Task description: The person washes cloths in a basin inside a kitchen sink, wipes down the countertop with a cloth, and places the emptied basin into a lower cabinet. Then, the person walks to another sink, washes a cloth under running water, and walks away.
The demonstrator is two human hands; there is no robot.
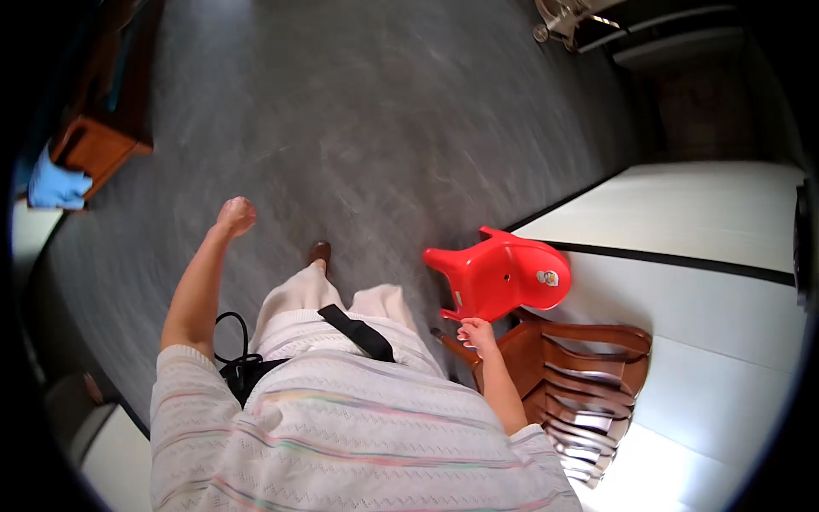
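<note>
My left hand (237, 216) hangs out in front over the grey floor, its fingers curled into a loose fist and slightly blurred. Nothing shows in it. Down by my right side, my right hand (476, 334) has its fingers loosely bent and partly apart, with no object clearly visible in them. In view it overlaps the front of a brown wooden chair (522, 352) and lies close to a red plastic child's chair (486, 277) with a sticker; I cannot tell whether it touches either one.
Dark grey floor (341, 128) stretches ahead. A white wall (665, 205) with a black skirting runs along the right. At the left stands wooden furniture (98, 158) with a light blue cloth (58, 183). A wheeled frame (560, 21) is at the top right.
</note>
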